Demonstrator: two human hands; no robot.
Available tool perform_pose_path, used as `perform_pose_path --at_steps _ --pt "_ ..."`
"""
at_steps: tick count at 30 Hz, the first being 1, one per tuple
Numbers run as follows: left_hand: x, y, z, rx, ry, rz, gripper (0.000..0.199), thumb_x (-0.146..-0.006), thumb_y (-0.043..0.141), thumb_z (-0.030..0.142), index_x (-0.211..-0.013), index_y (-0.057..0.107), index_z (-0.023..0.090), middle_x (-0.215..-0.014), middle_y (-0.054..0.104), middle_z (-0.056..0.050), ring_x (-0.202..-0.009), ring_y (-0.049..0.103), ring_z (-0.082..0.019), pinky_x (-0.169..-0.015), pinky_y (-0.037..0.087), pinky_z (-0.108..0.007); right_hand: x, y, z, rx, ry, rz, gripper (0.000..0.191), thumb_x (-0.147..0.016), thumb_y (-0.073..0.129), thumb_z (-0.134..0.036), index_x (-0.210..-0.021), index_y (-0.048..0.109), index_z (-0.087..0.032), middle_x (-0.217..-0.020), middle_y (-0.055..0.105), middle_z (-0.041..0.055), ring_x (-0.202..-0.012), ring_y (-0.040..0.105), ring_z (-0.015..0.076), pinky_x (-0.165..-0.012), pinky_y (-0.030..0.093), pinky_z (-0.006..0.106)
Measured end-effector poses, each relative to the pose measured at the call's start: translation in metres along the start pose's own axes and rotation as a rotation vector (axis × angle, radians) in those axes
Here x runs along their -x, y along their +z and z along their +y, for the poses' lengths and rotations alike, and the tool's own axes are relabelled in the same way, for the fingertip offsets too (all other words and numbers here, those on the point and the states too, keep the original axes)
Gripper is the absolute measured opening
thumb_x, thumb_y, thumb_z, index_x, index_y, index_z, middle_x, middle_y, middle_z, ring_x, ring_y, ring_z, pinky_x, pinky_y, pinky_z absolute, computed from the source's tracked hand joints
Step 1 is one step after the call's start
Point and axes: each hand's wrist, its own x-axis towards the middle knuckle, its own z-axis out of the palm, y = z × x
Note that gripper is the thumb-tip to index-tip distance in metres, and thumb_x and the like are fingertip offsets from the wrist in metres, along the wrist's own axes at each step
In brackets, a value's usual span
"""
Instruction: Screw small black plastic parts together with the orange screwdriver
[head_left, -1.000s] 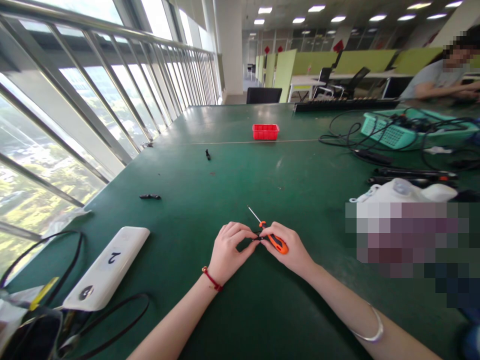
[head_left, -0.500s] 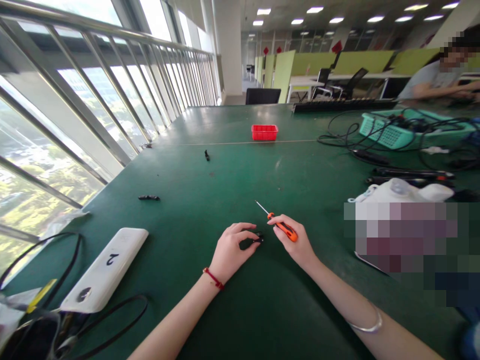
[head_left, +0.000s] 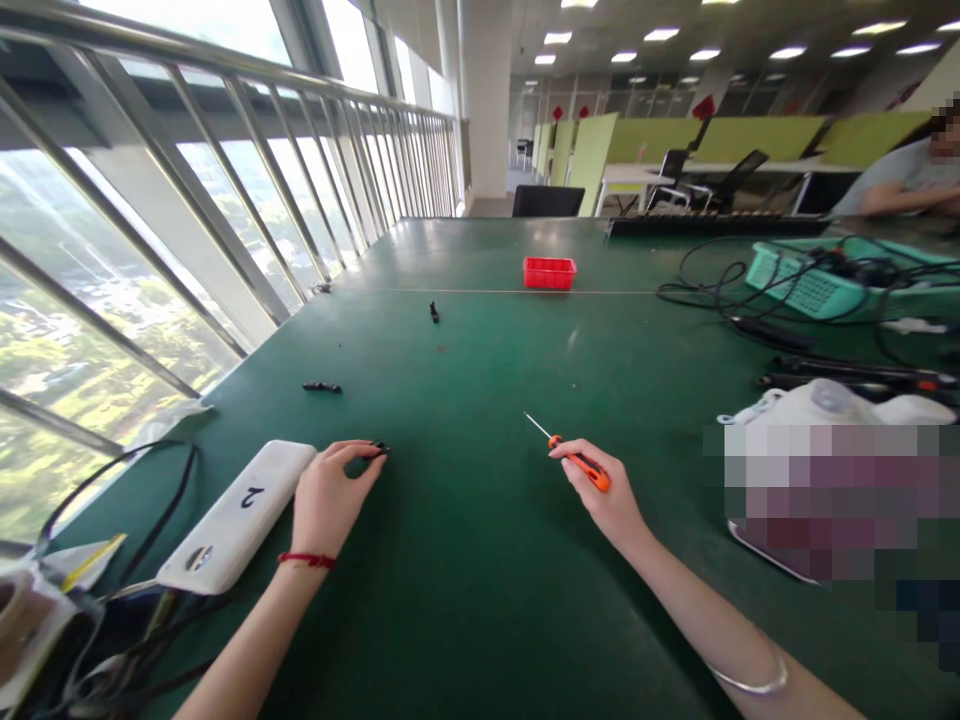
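Pinched in my left hand [head_left: 334, 490] is a small black part [head_left: 381, 447]; my fingers cover much of it, so its kind is unclear. That hand is beside the right edge of a white power bank [head_left: 244, 515] marked with a "2". My right hand [head_left: 600, 485] is closed around the orange and black handle of a screwdriver [head_left: 591, 470], whose thin metal shaft points forward and left over the green table [head_left: 465, 560]. Ahead of my left hand lies a dark, narrow piece [head_left: 322, 387]. Farther off is another small black piece [head_left: 433, 312].
A red tray [head_left: 550, 273] stands toward the back. Right of it are a teal basket [head_left: 806, 285] with black cables and a white bag-like object [head_left: 825, 400], partly blurred. Cables [head_left: 169, 520] lie at the left, by the metal railing [head_left: 247, 120]. A person [head_left: 900, 185] sits far right.
My left hand has moved left, away from the screwdriver, carrying the small black part to beside the power bank. My right hand still holds the screwdriver. The view has shifted slightly left.
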Motion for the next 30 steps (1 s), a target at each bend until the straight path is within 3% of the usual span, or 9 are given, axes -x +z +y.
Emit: perform_pose_path --at_steps 4,8,12,18,30 --pt "0.005 -0.013 -0.019 -0.100 -0.081 0.024 0.025 -0.073 0.054 0.041 -0.077 0.067 0.020 -0.100 0.066 -0.005 -0.092 0.061 -0.026 -0.083 0.047 -0.040 0.001 0.000 0.001 -0.002 0.004 -0.007 0.018 -0.081 0.048 -0.027 -0.080 0.062 -0.017 -0.064 0.054 0.0002 -0.051 0.044 0.0098 -0.049 0.034 0.024" --pt "0.004 -0.019 -0.023 -0.093 -0.060 0.120 0.027 -0.074 0.054 0.042 -0.080 0.067 0.020 -0.102 0.065 -0.005 -0.089 0.061 -0.024 -0.082 0.048 -0.037 0.002 0.000 0.002 -0.020 0.030 -0.009 0.019 -0.082 0.048 -0.028 -0.081 0.063 -0.017 -0.062 0.052 -0.0005 -0.050 0.042 0.0095 -0.048 0.033 0.023" --pt "0.001 -0.024 -0.032 -0.244 -0.006 0.214 0.027 -0.075 0.054 0.044 -0.076 0.068 0.021 -0.096 0.065 -0.006 -0.099 0.056 -0.028 -0.092 0.040 -0.047 0.002 0.002 0.004 -0.039 0.042 -0.025 0.019 -0.082 0.048 -0.029 -0.081 0.062 -0.016 -0.064 0.052 -0.0002 -0.051 0.041 0.0093 -0.048 0.032 0.023" --pt "-0.002 -0.023 -0.046 -0.270 0.000 0.133 0.026 -0.073 0.057 0.046 -0.077 0.070 0.024 -0.100 0.063 -0.006 -0.107 0.050 -0.030 -0.096 0.037 -0.047 0.001 0.001 0.003 -0.048 0.053 -0.043 0.020 -0.082 0.048 -0.029 -0.081 0.062 -0.016 -0.062 0.050 -0.0007 -0.049 0.040 0.0090 -0.047 0.031 0.024" --pt "-0.006 -0.020 -0.048 -0.276 0.000 0.105 0.028 -0.076 0.053 0.048 -0.078 0.070 0.026 -0.100 0.061 -0.006 -0.109 0.045 -0.030 -0.100 0.032 -0.051 0.001 0.001 0.002 -0.047 0.049 -0.051 0.020 -0.082 0.048 -0.029 -0.081 0.062 -0.016 -0.061 0.051 -0.0003 -0.049 0.040 0.0085 -0.047 0.032 0.023"
